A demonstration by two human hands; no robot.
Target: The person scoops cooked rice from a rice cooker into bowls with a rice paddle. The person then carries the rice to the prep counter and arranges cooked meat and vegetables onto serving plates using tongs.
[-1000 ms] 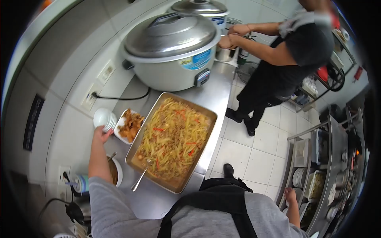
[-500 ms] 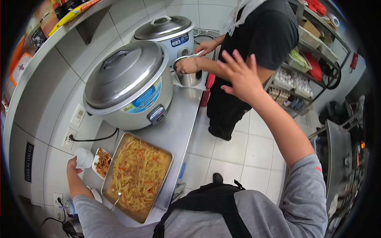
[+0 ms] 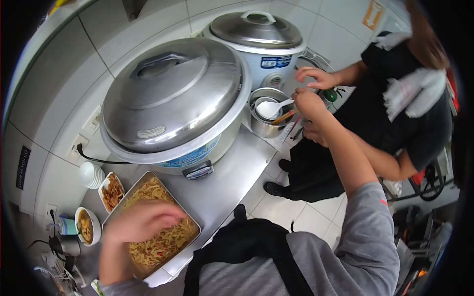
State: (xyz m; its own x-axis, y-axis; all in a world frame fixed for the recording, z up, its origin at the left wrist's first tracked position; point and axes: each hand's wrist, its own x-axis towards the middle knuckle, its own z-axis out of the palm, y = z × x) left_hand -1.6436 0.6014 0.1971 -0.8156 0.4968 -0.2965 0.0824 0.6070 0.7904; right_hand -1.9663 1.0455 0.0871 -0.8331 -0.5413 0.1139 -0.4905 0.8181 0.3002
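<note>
My right hand (image 3: pixel 310 104) is closed at the handle end of a white rice paddle (image 3: pixel 270 108), whose blade rests in a metal pot (image 3: pixel 266 129). A wooden-handled utensil (image 3: pixel 285 117) leans out of the same pot, just below my fingers. My left hand (image 3: pixel 145 220) passes above a rectangular metal tray (image 3: pixel 196 231) of noodles (image 3: pixel 165 241); motion smears its fingers, and I see nothing in it. A stack of white bowls (image 3: pixel 92 175) and a white dish of browned food (image 3: pixel 112 192) stand beyond the tray.
A large rice cooker (image 3: pixel 173 98) with its lid on fills the counter's middle, with a smaller cooker (image 3: pixel 254 37) behind. A co-worker (image 3: pixel 410 108) stands at the right, one hand (image 3: pixel 316 77) near the pot. A bowl of soup (image 3: pixel 87 227) sits at the left.
My right hand has gone from raised and spread to the paddle at the pot. My left hand has left the bowl stack and moved over the noodles. The co-worker's hands have drawn away from the pot.
</note>
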